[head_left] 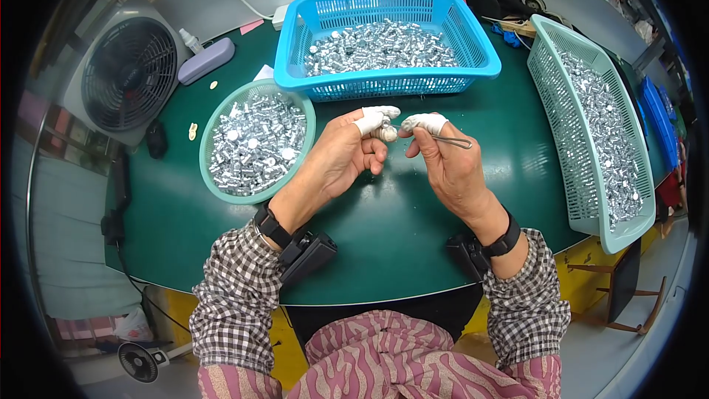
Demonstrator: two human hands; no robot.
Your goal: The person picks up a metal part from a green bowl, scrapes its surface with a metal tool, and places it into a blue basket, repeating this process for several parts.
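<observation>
My left hand (341, 154) is closed, its white-wrapped fingertips pinching a small silvery part (385, 124) that the wraps mostly cover. Close by on the right, my right hand (452, 166) grips a thin metal tool with a looped end (459, 142); white finger covers wrap its fingertips too. The tool's front end points toward the pinched part, but I cannot tell whether they touch. Both hands are above the green tabletop (377, 240). Left of my left hand, a round pale green basket (204, 149) holds many small silvery metal cylinders.
A blue rectangular basket (384, 81) of similar metal parts stands beyond my hands. To the right is a long pale green basket (565, 155) of them. A fan (129, 70), a purple case (207, 61) and a small bottle (190, 41) stand at the far left.
</observation>
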